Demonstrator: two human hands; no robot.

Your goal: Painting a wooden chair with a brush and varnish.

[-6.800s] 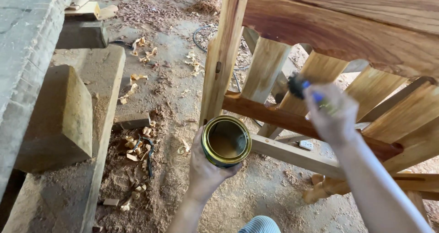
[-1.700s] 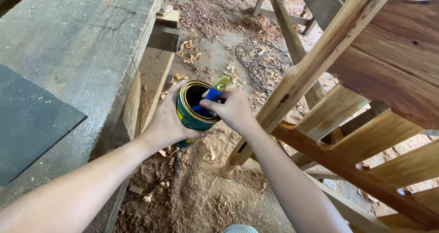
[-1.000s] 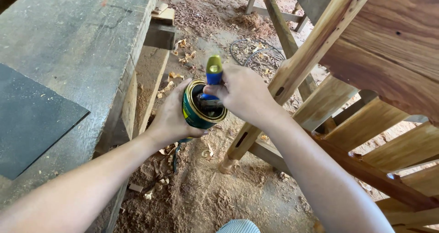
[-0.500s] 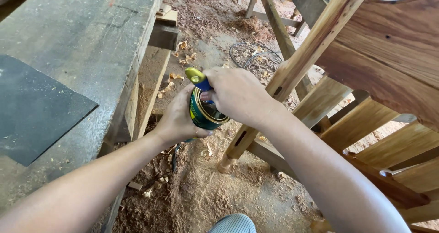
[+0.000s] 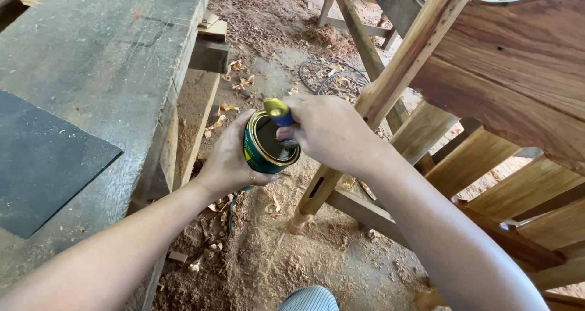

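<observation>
One green tin can point(image 5: 266, 147) sits at mid-frame, tipped toward the right, cupped from the left and beneath by the left hand point(image 5: 228, 164), whose fingers wrap its side. The right hand point(image 5: 332, 131) is clenched around one brush point(image 5: 280, 112), its blue-and-yellow handle sticking up over the can's open rim. Just right stands one pale chair leg point(image 5: 390, 91); a grey workbench point(image 5: 91, 73) fills the upper left, over a sawdust floor point(image 5: 280, 256).
</observation>
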